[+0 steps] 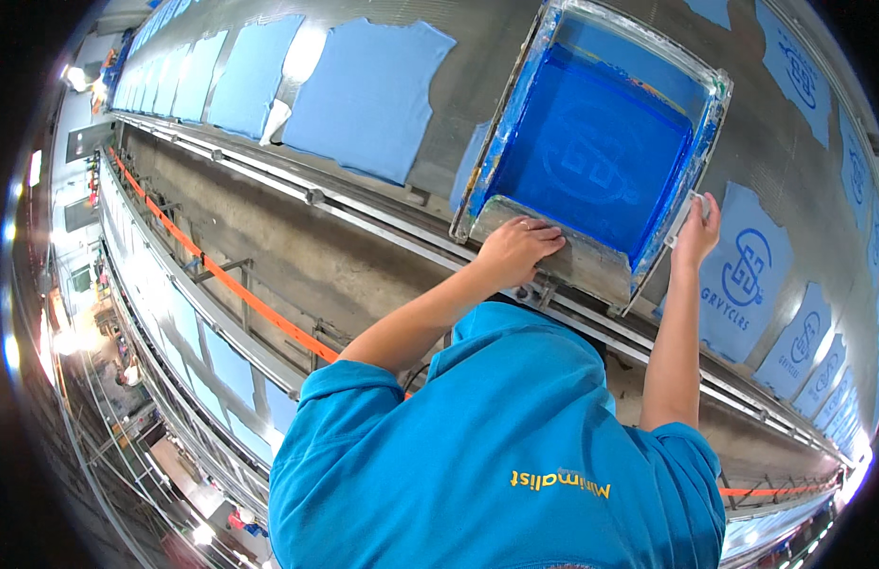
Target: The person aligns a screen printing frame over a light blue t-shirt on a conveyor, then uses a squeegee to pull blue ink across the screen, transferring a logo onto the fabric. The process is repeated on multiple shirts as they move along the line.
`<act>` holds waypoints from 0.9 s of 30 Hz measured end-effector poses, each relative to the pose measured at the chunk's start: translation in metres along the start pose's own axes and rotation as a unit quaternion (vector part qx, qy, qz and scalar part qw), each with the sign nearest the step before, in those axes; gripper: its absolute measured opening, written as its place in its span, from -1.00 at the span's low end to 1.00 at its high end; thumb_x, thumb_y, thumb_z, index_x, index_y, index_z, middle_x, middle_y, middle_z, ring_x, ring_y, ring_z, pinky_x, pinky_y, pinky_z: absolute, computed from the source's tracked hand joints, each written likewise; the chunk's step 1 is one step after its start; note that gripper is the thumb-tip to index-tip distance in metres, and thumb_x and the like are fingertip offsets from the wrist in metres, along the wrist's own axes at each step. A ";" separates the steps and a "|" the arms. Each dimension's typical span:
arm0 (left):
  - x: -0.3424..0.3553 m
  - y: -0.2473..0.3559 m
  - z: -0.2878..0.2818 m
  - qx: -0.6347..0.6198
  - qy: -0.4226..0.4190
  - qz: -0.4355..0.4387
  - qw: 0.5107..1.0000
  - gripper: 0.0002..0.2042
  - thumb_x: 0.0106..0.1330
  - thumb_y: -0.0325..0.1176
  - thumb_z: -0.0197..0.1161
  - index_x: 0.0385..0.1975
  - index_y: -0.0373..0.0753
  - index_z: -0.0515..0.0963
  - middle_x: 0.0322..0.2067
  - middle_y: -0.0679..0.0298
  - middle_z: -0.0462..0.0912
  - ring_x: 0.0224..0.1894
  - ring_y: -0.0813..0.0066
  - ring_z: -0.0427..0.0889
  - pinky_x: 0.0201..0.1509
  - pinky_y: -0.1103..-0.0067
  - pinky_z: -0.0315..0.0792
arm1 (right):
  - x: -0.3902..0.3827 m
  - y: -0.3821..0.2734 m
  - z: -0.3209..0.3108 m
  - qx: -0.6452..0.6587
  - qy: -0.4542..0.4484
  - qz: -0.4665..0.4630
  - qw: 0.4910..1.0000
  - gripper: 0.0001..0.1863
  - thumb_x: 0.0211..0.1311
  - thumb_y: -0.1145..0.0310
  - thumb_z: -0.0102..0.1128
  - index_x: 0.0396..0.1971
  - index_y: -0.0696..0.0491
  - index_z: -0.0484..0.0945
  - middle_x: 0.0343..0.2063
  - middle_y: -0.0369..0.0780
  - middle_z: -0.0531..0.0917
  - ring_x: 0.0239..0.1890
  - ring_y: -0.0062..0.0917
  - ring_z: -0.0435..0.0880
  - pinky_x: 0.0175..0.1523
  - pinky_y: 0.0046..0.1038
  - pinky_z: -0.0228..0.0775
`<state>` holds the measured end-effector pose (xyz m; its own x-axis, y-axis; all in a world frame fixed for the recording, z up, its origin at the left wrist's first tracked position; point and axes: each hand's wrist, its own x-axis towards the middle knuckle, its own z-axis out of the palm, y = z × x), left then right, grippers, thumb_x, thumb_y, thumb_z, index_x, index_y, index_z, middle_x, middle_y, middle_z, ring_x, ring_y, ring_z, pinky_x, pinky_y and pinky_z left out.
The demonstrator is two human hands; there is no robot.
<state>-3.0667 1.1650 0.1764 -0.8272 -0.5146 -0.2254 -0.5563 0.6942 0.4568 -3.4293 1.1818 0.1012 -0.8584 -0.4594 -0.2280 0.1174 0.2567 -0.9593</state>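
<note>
A rectangular printing screen (605, 142) with a blue-stained metal frame and bright blue ink lies on the long grey table (468, 85), a faint design showing through its mesh. My left hand (520, 248) curls its fingers over the wide near edge of the frame, left of its middle. My right hand (695, 228) grips a pale handle at the frame's right side, near the lower corner. Light blue fabric pieces with dark blue printed designs (743, 266) lie right of the screen. An unprinted light blue piece (364, 104) lies to its left.
A metal rail (316, 197) runs along the table's near edge. Below it are a concrete floor (221, 190), an orange beam (250, 302) and metal supports. A parallel table (212, 360) with light blue pieces runs at the lower left. More fabric pieces (193, 76) line this table farther left.
</note>
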 end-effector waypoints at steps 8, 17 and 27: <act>0.044 -0.009 -0.033 -0.008 -0.139 0.011 0.990 -0.48 0.24 -0.47 0.19 0.28 -0.19 0.53 0.26 0.10 0.61 0.25 0.11 0.62 0.30 0.24 0.54 | 0.005 0.005 -0.003 -0.219 0.002 -0.112 0.969 -0.56 0.31 0.17 0.39 0.14 -0.01 0.62 -0.09 -0.18 0.75 -0.11 -0.43 0.73 0.04 -0.36 0.55; 0.209 -0.060 -0.119 0.071 -0.084 0.023 0.994 -0.56 0.34 -0.45 0.15 0.23 -0.01 0.61 0.05 0.12 0.74 0.08 0.06 0.71 0.16 0.18 0.58 | -0.011 -0.026 0.008 -0.227 -0.005 0.004 0.974 -0.54 0.34 0.22 0.38 0.20 -0.01 0.59 -0.06 -0.19 0.71 -0.08 -0.48 0.69 0.06 -0.42 0.52; 0.278 -0.123 -0.162 0.093 -0.099 0.022 0.990 -0.56 0.30 -0.01 0.41 0.09 -0.12 0.71 -0.20 0.07 0.80 -0.10 0.10 0.77 -0.02 0.27 0.60 | 0.008 -0.064 0.018 -0.422 0.055 -0.151 0.892 -0.38 0.24 -0.05 0.45 0.14 0.07 0.62 -0.08 -0.07 0.71 -0.08 -0.26 0.71 0.07 -0.26 0.53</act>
<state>-3.2158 0.8546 0.1970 -0.8399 -0.3853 -0.3822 -0.5086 0.8044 0.3069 -3.4347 1.1463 0.1577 -0.8366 -0.5418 0.0812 -0.5055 0.7061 -0.4960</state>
